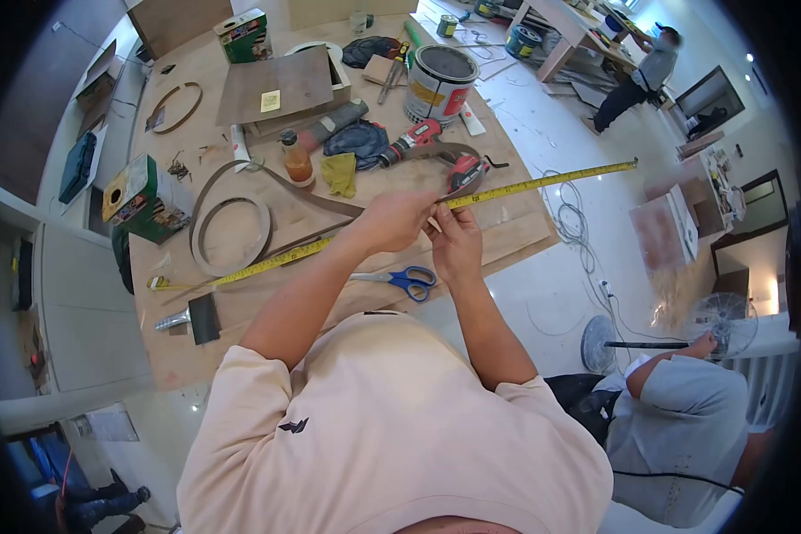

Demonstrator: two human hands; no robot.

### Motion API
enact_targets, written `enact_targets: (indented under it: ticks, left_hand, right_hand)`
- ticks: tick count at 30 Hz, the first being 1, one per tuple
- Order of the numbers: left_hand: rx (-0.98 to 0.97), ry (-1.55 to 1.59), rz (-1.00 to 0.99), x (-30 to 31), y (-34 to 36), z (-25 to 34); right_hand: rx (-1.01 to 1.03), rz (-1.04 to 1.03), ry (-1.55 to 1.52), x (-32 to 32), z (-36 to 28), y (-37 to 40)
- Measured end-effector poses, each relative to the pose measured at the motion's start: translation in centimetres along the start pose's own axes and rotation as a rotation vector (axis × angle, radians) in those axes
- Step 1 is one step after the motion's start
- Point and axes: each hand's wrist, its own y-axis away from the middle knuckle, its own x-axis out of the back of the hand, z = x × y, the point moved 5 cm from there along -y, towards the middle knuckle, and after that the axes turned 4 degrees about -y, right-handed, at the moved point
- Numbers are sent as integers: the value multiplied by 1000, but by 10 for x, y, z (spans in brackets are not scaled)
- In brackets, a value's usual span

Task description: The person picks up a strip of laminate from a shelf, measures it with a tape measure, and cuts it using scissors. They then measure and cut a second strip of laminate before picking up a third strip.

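A yellow tape measure blade stretches across the bench and out past its right edge, passing at my hands. My left hand is closed over a long brown edging strip, whose loops lie on both sides of it. The tape runs beneath or beside that hand; the exact contact is hidden. My right hand pinches the tape at its lower edge, close to my left fingertips. Blue-handled scissors lie just below my hands. Beyond them rests a red cordless drill.
Around the wooden bench top sit a large paint can, an orange bottle, a coiled roll, a green tin and a brush. Cables and a fan stand right. Other people are nearby.
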Motion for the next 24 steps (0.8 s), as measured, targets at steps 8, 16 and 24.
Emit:
enact_targets:
  ticks: [8,16,24]
  left_hand:
    - [-15,-43,-23,10,6,1]
    - [5,-125,87,50,42,-16]
    - [79,-255,37,71,93,-59]
  right_hand:
    - [-25,37,-153,-20,-2,5]
    - [102,64,-98,-29,-30,-12]
    - [101,98,-166,-13,-56,-41]
